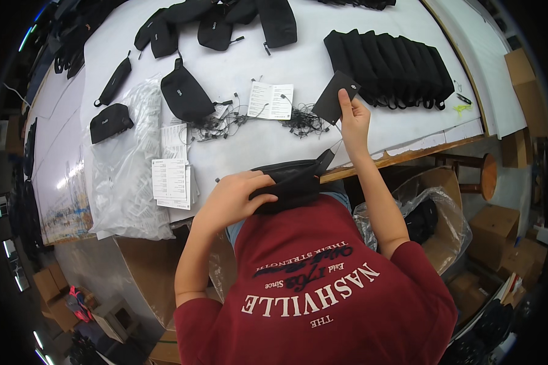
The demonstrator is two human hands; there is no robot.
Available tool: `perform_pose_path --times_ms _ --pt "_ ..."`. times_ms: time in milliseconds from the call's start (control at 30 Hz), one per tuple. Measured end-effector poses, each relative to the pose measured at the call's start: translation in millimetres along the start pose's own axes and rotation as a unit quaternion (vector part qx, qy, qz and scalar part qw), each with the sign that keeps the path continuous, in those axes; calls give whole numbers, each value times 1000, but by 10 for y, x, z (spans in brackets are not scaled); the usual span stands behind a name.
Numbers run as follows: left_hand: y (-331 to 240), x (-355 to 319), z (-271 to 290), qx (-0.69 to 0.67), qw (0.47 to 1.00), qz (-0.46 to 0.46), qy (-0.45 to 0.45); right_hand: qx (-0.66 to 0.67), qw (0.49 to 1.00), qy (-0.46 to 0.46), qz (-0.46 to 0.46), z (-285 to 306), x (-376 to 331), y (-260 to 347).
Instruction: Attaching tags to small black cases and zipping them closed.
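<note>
My left hand [232, 198] grips a black zip pouch [295, 179] at the table's front edge, close to my body. Its fingers reach into the pouch's mouth while the thumb stays outside. Raised to the right, my right hand [354, 125] pinches a black card hang tag [335, 99] between thumb and fingers. A thin string runs from below the tag toward the pouch's raised right corner. Beyond the pouch lies a tangle of black tag strings [219, 126], with a second bunch of strings [305, 120] near the tag. An unfolded white printed leaflet [270, 101] rests between them.
A row of black pouches [389, 67] stands at the far right. More black pouches [216, 30] lie at the back. White printed cards [170, 182] sit by a clear plastic bag [125, 188] on the left. A lined carton [447, 237] and a wooden stool [487, 176] are right of me.
</note>
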State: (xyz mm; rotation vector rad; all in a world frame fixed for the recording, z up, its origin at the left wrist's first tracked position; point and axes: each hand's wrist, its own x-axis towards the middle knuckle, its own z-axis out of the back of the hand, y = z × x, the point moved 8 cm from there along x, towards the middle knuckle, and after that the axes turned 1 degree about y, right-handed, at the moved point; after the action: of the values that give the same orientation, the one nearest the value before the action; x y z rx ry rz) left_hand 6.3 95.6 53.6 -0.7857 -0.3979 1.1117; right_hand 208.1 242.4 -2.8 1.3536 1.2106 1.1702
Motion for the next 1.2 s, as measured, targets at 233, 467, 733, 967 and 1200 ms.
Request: perform_pose_path --times_ms 233,467,733,967,1200 --pt "124 -14 23 20 999 37 14 -27 989 142 -20 -238 -42 -6" --pt "89 -39 21 5 999 15 36 -16 973 176 -151 -155 49 -256" --pt "65 -13 44 -9 999 11 39 233 888 141 -371 -317 -547 -709" --pt "105 -9 19 -26 998 29 57 102 947 20 -305 -111 -434 -715" --pt "117 -31 35 -12 998 36 40 -31 993 23 -107 128 -119 -456"
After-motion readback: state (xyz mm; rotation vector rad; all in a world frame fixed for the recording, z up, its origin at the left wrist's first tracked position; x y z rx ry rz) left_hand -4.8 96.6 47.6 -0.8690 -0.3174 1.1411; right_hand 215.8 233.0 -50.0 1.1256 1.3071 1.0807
